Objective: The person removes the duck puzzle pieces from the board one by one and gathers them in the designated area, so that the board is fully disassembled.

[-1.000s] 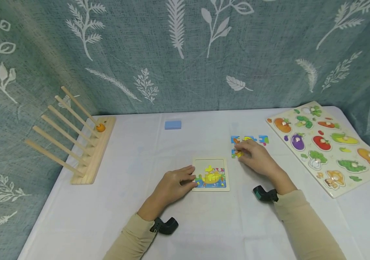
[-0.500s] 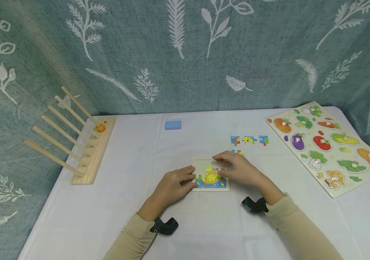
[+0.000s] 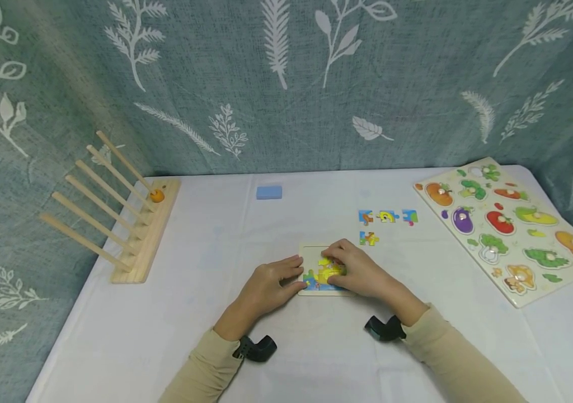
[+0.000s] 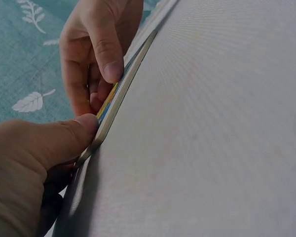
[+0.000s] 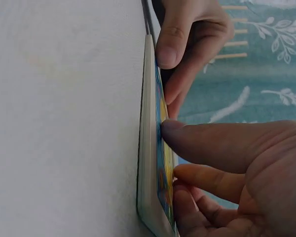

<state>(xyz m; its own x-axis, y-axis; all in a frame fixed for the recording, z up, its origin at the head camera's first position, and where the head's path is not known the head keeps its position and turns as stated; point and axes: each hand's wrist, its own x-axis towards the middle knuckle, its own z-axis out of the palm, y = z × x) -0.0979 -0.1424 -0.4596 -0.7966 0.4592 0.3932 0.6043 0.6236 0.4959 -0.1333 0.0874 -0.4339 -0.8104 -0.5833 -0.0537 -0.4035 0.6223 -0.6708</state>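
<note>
Head view: beyond the hands, the back is filled by a teal curtain (image 3: 296,123) printed with white leaves. Under the hands, a counter (image 3: 216,224) is covered in white cloth. Well to the right of the right hand, a board (image 3: 508,238) pictured with vegetables is set at a slant. Well to the left of the left hand and farther off, a rack (image 3: 150,235) is fitted with six tilted pegs.

The left hand (image 3: 268,288) is relaxed, its fingertips and thumb rested on the tray's left side. The right hand (image 3: 362,272) is bent over the tray's right part, with thumb and fingertips touched to the puzzle; whether a piece is pinched cannot be told. Between both hands, the tray (image 3: 311,256) is laid flat, partly filled with a yellow-and-blue puzzle (image 3: 324,275); its upper left is left bare.

Farther off than the left hand, a blue block (image 3: 268,192) is placed. Just beyond the right hand, three pieces (image 3: 388,216) are lined up, and a fourth (image 3: 369,239) is laid nearer to it. An orange bead (image 3: 156,195) is seen at the foot of the farthest peg.
</note>
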